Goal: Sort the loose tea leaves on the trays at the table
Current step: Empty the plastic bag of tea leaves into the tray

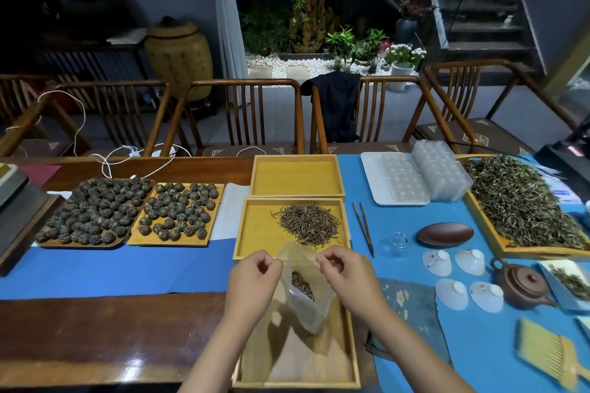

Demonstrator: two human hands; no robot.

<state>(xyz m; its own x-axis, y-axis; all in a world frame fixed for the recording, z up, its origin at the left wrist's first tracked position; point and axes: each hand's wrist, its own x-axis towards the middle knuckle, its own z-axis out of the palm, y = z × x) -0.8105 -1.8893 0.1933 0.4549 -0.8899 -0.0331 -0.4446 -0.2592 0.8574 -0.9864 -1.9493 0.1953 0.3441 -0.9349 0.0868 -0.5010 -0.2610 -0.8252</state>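
My left hand (253, 281) and my right hand (346, 277) each pinch one side of the mouth of a clear plastic bag (303, 300). The bag hangs over the nearest wooden tray (349, 357) and holds a small clump of brown tea leaves (302, 285). Just beyond it, the middle tray (255, 233) carries a heap of loose brown tea leaves (308, 225). Behind that stands an empty yellow tray (295, 177). A large tray at the right (485, 226) is covered with greenish loose tea (523, 204).
Two trays of rolled tea balls (95, 212) (178, 214) lie at the left. Wooden tweezers (364, 226), a glass lid (397, 242), a dark dish (445, 234), white cups (453, 293), a clay teapot (523, 284), plastic moulds (424, 175) and a yellow comb (549, 351) crowd the blue cloth at the right. Chairs line the far edge.
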